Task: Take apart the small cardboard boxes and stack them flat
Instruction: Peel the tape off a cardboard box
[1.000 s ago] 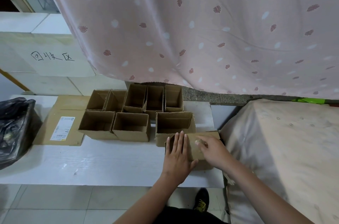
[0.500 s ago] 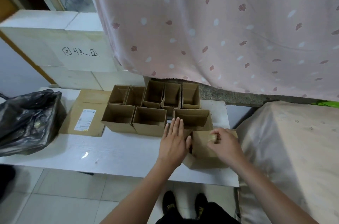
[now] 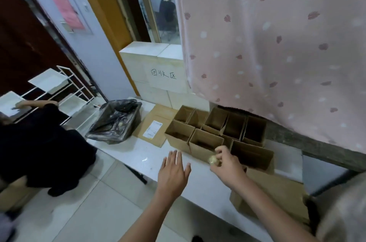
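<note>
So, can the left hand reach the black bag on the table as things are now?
Probably yes. The left hand is open and holds nothing, and the bare table lies between it and the black bag. The open boxes stand to the other side, out of the way.

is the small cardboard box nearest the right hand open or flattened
Open and upright: the small brown cardboard box behind the right hand shows four standing walls and a dark hollow inside.

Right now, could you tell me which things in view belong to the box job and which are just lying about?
Belongs to the job:
open small cardboard boxes
flattened box
tape wad pinched in the right hand
left hand, open above the white table

Lying about:
black-bagged bin
labelled flat carton
pink curtain
white wire rack
</note>
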{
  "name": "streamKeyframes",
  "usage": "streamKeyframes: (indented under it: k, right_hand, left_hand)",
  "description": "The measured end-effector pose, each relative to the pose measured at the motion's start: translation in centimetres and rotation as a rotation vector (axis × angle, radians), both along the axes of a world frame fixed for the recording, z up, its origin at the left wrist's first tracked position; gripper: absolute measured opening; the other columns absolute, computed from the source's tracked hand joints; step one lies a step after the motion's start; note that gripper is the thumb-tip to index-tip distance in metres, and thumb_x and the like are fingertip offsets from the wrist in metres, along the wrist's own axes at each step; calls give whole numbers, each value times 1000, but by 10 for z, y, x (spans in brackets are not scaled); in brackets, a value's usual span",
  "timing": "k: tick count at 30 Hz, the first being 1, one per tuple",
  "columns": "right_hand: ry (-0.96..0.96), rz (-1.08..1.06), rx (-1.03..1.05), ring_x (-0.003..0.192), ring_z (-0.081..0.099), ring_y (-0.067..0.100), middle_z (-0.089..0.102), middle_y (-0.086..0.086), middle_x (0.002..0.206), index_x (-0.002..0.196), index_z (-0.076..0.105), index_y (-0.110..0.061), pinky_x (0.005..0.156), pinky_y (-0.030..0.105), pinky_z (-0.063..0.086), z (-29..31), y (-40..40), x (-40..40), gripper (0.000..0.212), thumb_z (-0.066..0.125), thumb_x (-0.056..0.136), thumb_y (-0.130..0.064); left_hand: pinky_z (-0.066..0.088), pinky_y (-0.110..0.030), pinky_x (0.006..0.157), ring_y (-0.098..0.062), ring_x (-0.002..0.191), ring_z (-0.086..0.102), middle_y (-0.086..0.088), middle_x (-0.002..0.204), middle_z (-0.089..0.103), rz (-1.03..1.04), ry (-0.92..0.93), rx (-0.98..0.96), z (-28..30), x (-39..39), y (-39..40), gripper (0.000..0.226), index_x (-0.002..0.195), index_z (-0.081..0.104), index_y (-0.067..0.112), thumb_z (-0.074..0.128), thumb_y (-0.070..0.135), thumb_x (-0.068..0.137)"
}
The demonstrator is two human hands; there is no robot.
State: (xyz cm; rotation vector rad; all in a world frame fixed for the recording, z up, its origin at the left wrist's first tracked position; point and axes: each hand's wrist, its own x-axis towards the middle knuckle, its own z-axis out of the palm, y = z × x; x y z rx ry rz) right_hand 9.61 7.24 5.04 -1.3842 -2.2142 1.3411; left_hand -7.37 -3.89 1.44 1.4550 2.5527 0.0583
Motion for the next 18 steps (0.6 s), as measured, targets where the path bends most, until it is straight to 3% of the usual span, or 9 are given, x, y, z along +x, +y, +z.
streamKeyframes:
  k: [3, 8, 10, 14, 18]
  right_hand:
    - [-4, 59, 84, 99, 54, 8, 55, -6, 114, 114, 50, -31, 81, 24, 52, 1, -14, -29, 30, 68, 90, -29]
    - [45, 137, 141, 103, 48, 6, 45, -8, 126, 119, 56, -25, 67, 3, 35, 4, -32, -84, 30, 67, 91, -25]
    - [52, 171, 140, 105, 50, 8, 44, -7, 127, 119, 58, -24, 74, 7, 41, 7, -35, -111, 30, 67, 91, -25]
    - [38, 203, 143, 113, 51, 13, 53, -5, 126, 125, 59, -22, 93, 28, 49, 6, -43, -176, 35, 65, 91, -25]
    - [13, 184, 187, 110, 52, 16, 56, 0, 122, 124, 61, -18, 89, 25, 43, 2, -59, -251, 35, 64, 90, -20]
  left_hand:
    - [10, -37, 126, -21, 154, 10, -6, 166, 19, 61, 46, -26, 6, -26, -27, 67, 159, 18, 12, 16, 52, 106]
    - [12, -35, 124, -21, 153, 15, -6, 164, 25, 173, 68, -27, 8, -76, -60, 65, 157, 24, 11, 19, 51, 106]
    - [13, -35, 125, -21, 153, 16, -6, 164, 27, 203, 57, -15, 6, -99, -70, 65, 157, 25, 12, 19, 51, 106]
    - [14, -35, 124, -20, 152, 18, -6, 162, 28, 218, 43, -17, -4, -154, -86, 64, 156, 27, 11, 18, 50, 106]
    - [20, -34, 121, -22, 147, 28, -8, 156, 37, 196, 38, -20, -6, -223, -101, 61, 151, 34, 9, 19, 48, 107]
